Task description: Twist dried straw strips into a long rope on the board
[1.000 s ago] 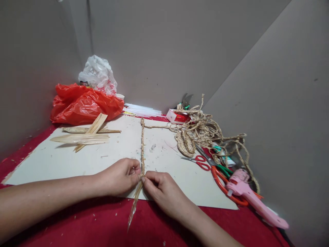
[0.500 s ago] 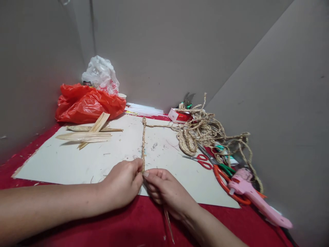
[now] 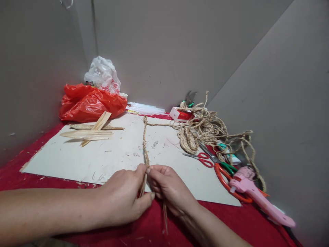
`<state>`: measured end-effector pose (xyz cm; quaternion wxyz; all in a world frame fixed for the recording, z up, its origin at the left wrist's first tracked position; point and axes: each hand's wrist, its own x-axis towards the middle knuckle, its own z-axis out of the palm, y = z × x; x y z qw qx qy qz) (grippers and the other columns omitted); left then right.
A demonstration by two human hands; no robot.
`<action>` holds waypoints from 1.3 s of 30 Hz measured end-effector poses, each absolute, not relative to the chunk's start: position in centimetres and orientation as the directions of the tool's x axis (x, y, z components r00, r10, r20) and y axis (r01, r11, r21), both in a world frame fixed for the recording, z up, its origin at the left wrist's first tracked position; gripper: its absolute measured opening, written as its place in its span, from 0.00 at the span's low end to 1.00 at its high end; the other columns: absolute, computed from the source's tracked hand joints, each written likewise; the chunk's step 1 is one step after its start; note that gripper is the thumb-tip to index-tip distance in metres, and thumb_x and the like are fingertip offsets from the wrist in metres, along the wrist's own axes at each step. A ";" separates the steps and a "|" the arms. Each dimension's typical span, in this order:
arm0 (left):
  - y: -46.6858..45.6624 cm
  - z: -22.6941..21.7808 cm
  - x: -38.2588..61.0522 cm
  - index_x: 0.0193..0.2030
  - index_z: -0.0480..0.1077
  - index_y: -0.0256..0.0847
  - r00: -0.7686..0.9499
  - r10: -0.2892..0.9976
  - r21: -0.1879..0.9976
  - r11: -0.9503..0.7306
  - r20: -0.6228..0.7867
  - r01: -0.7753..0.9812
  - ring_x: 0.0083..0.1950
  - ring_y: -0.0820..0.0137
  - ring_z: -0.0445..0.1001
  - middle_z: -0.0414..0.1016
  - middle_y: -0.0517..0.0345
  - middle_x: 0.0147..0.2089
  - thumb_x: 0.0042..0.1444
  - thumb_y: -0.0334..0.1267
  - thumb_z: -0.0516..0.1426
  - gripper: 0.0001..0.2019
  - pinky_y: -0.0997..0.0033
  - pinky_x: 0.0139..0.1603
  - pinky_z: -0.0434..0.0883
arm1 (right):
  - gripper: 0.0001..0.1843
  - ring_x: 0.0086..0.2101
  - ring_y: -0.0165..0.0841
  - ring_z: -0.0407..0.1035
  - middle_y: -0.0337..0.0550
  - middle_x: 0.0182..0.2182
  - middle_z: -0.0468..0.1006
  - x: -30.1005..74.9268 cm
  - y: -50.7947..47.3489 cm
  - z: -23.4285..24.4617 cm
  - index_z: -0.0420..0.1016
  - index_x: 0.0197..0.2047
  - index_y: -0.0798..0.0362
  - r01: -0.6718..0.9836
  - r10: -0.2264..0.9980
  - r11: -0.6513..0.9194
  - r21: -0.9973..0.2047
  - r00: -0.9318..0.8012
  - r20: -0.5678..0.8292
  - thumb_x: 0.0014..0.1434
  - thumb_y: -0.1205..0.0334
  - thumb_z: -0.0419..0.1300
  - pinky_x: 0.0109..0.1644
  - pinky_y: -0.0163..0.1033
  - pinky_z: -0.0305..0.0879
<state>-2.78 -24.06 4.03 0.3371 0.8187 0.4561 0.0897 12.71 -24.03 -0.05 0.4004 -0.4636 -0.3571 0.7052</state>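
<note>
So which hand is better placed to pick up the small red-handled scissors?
Probably the right hand: it is nearer the scissors, on its side of the braid; the left hand would have to cross over. The right would first need to release the braid.

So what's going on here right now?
A person's right hand pinches the near end of a braided cord lying over a pale board. The left hand is up against that end, its grip unclear, with loose strands hanging between the hands. Dry flat strips lie on the board's left; a heap of cord and a pink glue gun are at right.
</note>
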 end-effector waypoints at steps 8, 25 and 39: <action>-20.0 3.1 -3.5 0.40 0.70 0.37 0.517 0.847 0.845 -0.187 -0.120 0.502 0.34 0.70 0.69 0.74 0.57 0.35 0.53 0.39 0.50 0.13 0.73 0.36 0.65 | 0.13 0.14 0.19 0.38 0.25 0.11 0.50 13.4 -23.7 0.5 0.70 0.27 0.58 -0.213 0.866 -0.450 -0.867 -0.342 -0.365 0.52 0.55 0.62 0.16 0.29 0.33; -20.2 2.6 -2.6 0.34 0.65 0.37 0.619 0.718 0.933 0.119 -0.318 0.341 0.26 0.75 0.64 0.68 0.61 0.26 0.52 0.38 0.49 0.08 0.74 0.30 0.63 | 0.17 0.14 0.19 0.38 0.25 0.11 0.50 14.1 -23.0 0.3 0.65 0.24 0.56 -0.170 0.807 -0.488 -0.856 -0.461 -0.369 0.51 0.52 0.63 0.17 0.30 0.33; -19.5 1.8 -3.2 0.29 0.72 0.36 0.659 0.694 0.899 -0.040 -0.289 0.435 0.27 0.76 0.61 0.69 0.62 0.26 0.50 0.37 0.48 0.12 0.77 0.29 0.59 | 0.19 0.17 0.22 0.44 0.30 0.14 0.56 14.4 -22.9 0.2 0.71 0.28 0.58 0.133 0.845 -0.312 -0.941 -0.413 -0.339 0.53 0.48 0.59 0.20 0.31 0.39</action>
